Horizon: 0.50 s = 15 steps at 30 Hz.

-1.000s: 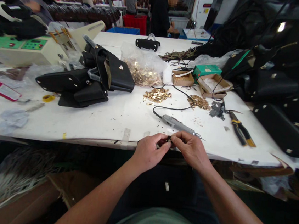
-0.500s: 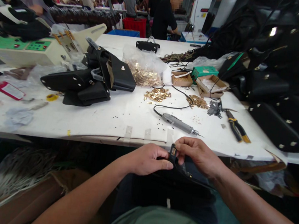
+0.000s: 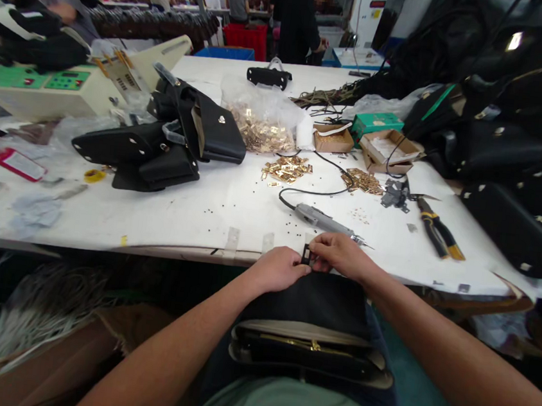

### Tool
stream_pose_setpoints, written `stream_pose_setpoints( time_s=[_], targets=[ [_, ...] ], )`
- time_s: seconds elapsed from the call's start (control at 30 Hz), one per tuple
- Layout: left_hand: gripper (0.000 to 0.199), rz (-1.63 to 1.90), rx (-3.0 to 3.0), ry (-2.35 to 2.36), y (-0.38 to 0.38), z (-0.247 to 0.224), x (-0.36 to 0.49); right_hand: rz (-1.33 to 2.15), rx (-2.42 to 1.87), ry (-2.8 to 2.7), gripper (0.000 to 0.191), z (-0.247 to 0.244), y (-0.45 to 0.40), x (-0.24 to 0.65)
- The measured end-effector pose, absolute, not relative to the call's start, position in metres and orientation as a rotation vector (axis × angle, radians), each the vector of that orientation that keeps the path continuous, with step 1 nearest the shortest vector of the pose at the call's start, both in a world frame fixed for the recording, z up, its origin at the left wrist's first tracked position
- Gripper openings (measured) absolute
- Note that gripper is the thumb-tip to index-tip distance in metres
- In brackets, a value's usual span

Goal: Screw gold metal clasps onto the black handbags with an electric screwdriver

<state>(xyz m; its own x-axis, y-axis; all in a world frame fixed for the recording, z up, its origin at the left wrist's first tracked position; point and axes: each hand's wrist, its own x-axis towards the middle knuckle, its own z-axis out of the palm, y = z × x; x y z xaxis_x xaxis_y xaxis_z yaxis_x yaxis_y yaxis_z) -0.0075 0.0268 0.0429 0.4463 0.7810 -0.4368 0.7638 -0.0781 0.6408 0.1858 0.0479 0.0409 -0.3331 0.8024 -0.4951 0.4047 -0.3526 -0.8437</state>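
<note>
A black handbag (image 3: 311, 303) lies across my lap, its open mouth facing me with a beige lining and a gold zip showing. At its far side, by the table's front edge, a small black tab with a rectangular slot (image 3: 307, 254) stands up between my hands. My left hand (image 3: 282, 270) pinches the tab from the left, thumb and fingers closed. From the right, my right hand (image 3: 339, 254) has its fingertips closed on the tab's edge. Just beyond my right hand lies a grey electric screwdriver (image 3: 322, 219) with its tip pointing right.
Gold metal plates form piles (image 3: 288, 169) on the white table (image 3: 191, 227). Pliers (image 3: 440, 227) lie at the right, near stacked black bags (image 3: 516, 216). More black bags (image 3: 161, 146) lie left of a plastic bag of gold parts (image 3: 260, 121). People work behind.
Both hands have moved up and slightly left, toward the table edge, with the tab. The handbag's open mouth and gold zip have come into view on my lap.
</note>
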Motion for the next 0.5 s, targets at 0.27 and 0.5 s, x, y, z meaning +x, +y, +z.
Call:
stream_pose_setpoints(
  time_s=[0.27, 0.5],
  targets=[
    [0.038, -0.083, 2.082, 1.458, 0.042, 0.049, -0.001, 1.571, -1.686, -1.629, 0.016, 0.047, 0.068, 0.176],
    [0.036, -0.081, 2.267, 1.538, 0.040, 0.051, 0.001, 1.586, -1.682, -1.503, 0.019, 0.027, 0.070, 0.175]
  ],
)
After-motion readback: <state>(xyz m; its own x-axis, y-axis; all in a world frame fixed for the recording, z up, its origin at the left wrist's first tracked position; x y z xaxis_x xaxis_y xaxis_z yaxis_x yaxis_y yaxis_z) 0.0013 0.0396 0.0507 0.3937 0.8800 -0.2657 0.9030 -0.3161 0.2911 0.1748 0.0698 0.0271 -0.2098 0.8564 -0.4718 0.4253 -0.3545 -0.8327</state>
